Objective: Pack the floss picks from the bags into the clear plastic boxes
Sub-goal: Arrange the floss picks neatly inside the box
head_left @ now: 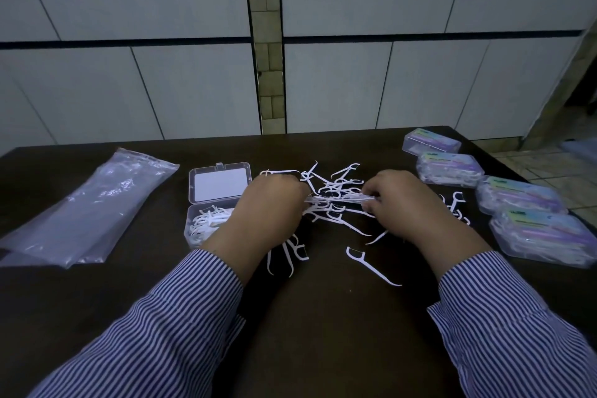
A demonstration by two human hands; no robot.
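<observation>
Seen from the head camera, the left hand (274, 200) and right hand (397, 195) are meeting over the scattered floss picks (336, 194) at mid-table, each pinching one end of a small bundle (336, 200) — probably squaring it up to fit. The open box (219, 186) is waiting just left, partly filled. The emptied bag (87, 207) is lying far left; four closed boxes (520, 195) are lining the right edge.

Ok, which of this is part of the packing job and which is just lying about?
Job: loose floss picks, gathered by left hand and right hand; open clear box, partly filled; four closed boxes; plastic bag.
Lying about: nothing but the table.
</observation>
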